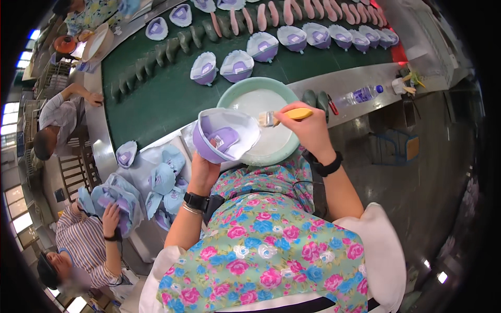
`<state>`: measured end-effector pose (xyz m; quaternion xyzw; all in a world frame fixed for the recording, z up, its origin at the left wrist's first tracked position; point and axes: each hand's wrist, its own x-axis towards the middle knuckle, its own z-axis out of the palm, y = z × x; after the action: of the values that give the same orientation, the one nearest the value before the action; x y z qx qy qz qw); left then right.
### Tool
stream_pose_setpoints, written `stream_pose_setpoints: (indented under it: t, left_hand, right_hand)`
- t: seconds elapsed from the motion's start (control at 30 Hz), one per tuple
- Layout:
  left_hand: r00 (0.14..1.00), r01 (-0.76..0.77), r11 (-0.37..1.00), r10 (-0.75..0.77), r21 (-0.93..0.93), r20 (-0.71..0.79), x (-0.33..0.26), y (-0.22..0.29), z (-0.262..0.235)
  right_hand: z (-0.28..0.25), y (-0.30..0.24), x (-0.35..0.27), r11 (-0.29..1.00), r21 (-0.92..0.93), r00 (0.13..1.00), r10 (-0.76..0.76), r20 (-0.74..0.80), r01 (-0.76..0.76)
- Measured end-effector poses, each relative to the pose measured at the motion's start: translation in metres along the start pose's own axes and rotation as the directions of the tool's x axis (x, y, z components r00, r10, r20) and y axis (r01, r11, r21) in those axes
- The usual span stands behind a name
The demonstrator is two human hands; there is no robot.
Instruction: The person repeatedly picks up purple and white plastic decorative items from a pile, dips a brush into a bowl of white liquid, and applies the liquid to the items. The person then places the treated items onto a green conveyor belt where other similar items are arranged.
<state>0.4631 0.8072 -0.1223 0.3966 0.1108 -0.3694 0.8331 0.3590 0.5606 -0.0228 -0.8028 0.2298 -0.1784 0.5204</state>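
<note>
In my left hand [204, 171] is a purple and white shoe upper [202, 140], tilted so that its inside and a small white label show. My right hand [310, 128] grips a paintbrush [299, 113] by its yellow handle. The pale bristles point left, close to the upper's right edge; whether they touch it I cannot tell. Both hands are over a light green basin [225, 95] of milky white liquid, the upper overlapping its left side.
A green conveyor belt [151, 99] carries rows of purple uppers [237, 67], dark shoe lasts [172, 50] and pink soles [288, 13]. Blue-purple uppers [163, 177] are piled at left beside a co-worker [86, 245]. A water bottle [364, 94] lies right of the basin.
</note>
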Motion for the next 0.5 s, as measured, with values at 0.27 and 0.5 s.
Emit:
stream_pose_setpoints:
  t: [0.27, 0.5]
  left_hand:
    - [0.871, 0.490, 0.853, -0.488, -0.178, 0.058, -0.013, 0.005, -0.001]
    - [0.735, 0.678, 0.700, -0.635, -0.225, 0.240, -0.014, 0.002, -0.027]
  right_hand:
    - [0.039, -0.068, 0.004, 0.944, 0.268, 0.835, -0.300, 0.461, 0.191]
    - [0.046, -0.021, 0.022, 0.993, 0.083, 0.944, -0.100, 0.314, 0.078]
